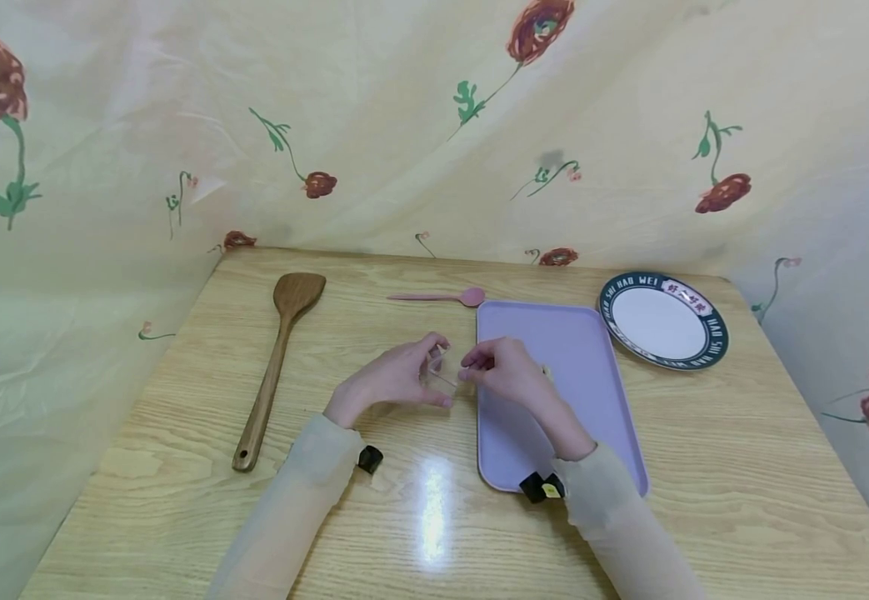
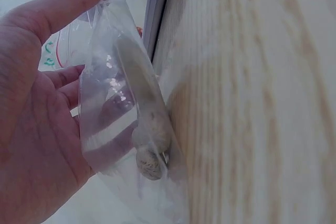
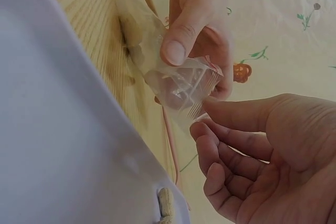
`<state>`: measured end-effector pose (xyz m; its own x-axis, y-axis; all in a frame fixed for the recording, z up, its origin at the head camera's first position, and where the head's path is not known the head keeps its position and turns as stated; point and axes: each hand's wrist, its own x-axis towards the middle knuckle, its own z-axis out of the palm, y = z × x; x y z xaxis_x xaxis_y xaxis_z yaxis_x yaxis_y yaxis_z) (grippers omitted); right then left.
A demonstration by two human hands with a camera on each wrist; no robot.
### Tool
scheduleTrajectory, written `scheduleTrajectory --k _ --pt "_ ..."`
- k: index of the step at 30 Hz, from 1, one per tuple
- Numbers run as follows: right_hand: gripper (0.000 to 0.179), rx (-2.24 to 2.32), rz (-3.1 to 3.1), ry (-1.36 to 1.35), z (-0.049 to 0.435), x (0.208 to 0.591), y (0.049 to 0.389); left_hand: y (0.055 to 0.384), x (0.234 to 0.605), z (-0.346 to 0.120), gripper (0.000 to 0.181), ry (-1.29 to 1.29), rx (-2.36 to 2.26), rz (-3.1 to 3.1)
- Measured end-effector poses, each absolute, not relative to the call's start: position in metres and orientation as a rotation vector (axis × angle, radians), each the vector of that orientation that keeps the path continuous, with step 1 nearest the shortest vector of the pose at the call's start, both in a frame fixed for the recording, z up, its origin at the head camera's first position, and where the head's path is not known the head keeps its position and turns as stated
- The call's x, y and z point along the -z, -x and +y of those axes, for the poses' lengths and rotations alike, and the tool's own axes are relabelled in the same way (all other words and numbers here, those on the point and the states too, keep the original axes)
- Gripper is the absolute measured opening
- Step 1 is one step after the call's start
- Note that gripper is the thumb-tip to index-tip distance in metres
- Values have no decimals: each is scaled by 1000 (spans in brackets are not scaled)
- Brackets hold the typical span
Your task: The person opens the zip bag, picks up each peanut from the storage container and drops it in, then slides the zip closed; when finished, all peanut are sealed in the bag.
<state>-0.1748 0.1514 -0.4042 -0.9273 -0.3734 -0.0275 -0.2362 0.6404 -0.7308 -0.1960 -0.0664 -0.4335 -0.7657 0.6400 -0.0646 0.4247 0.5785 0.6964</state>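
A clear plastic bag (image 2: 100, 124) with a serrated edge hangs between my two hands, close over the table. Tan peanuts (image 2: 149, 153) show through its film near the bottom. My left hand (image 1: 398, 375) grips the bag's upper part, thumb on one side and fingers on the other. With thumb and forefinger, my right hand (image 1: 509, 372) pinches the serrated corner, above the left edge of a lilac tray (image 1: 576, 342). On that tray lies a peanut (image 3: 166, 203), mostly hidden by the right hand in the head view.
Left of my hands lies a wooden spatula (image 1: 275, 367). Behind them is a pink spoon (image 1: 471, 297), near the tray's far left corner. A white plate with a dark green lettered rim (image 1: 716, 337) sits at the back right, against the tray. A flowered cloth (image 1: 374, 108) hangs behind the table.
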Motion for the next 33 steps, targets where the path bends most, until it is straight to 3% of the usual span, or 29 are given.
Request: scheduleTrajectory --k 33 --pt "6 1129 2658 477 155 408 178 194 430 -66 80 -915 -915 2521"
